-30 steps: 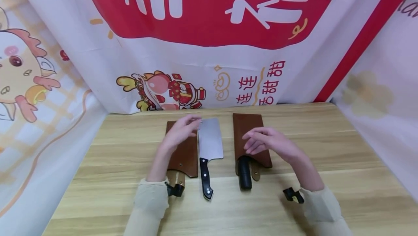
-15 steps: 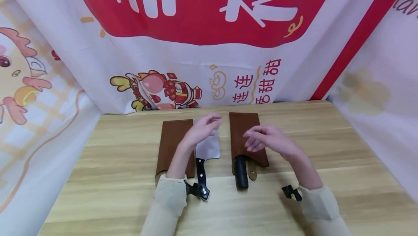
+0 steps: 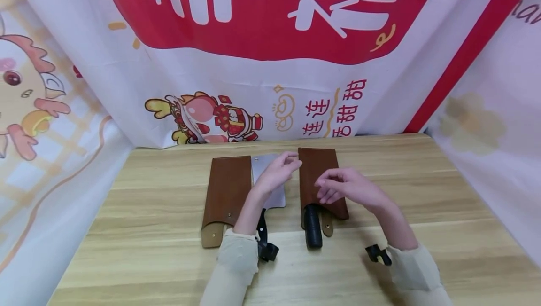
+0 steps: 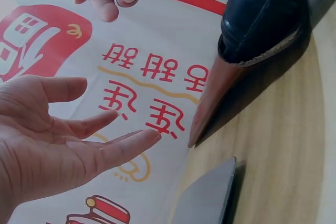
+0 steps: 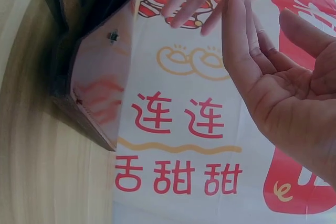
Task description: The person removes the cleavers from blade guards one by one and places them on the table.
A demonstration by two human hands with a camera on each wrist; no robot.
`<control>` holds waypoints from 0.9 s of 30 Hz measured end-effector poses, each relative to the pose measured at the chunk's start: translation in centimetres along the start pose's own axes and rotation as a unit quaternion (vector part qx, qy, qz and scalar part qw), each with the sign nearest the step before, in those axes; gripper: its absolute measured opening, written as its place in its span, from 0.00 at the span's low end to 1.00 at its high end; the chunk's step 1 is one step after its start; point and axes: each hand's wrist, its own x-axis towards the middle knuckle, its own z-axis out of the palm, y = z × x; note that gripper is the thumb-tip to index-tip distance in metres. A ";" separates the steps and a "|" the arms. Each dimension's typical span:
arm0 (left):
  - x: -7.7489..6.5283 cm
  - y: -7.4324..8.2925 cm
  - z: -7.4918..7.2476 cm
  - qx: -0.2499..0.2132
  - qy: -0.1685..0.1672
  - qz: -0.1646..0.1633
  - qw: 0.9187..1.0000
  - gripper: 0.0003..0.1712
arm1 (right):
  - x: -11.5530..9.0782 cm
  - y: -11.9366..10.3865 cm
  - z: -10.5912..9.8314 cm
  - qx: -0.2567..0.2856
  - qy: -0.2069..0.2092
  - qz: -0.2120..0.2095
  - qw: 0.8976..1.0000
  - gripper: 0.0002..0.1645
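My left hand (image 3: pixel 276 174) hovers above the bare blade of a cleaver (image 3: pixel 276 198), fingers relaxed and holding nothing. The forearm covers part of that cleaver's black handle. Over the right-hand brown leather sheath (image 3: pixel 310 169) hangs my right hand (image 3: pixel 346 187), with loosely bent fingers and nothing in them. A black ribbed handle (image 3: pixel 313 228) sticks out of this sheath toward me; whatever it belongs to is hidden inside. Left of the bare cleaver lies another brown sheath (image 3: pixel 228 186). In the left wrist view, the left hand's fingers (image 4: pixel 126 153) are spread apart.
All these things lie on a light wood-grain table (image 3: pixel 139 221). A printed white and red cloth (image 3: pixel 270 80) hangs right behind its far edge, with more cloth at the left (image 3: pixel 50 108) and right (image 3: pixel 498 122). Black camera mounts (image 3: pixel 378 254) sit at the wrists.
My left hand has moved right, from the left sheath across the bare cleaver to near the right sheath. My right hand stays nearly in place. The cleaver and sheaths have not moved.
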 end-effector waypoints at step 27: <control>0.0 -1.8 0.0 -0.053 -0.026 -0.064 0.996 0.33 | 0.1 0.7 3.6 -0.071 -0.033 0.075 0.994 0.16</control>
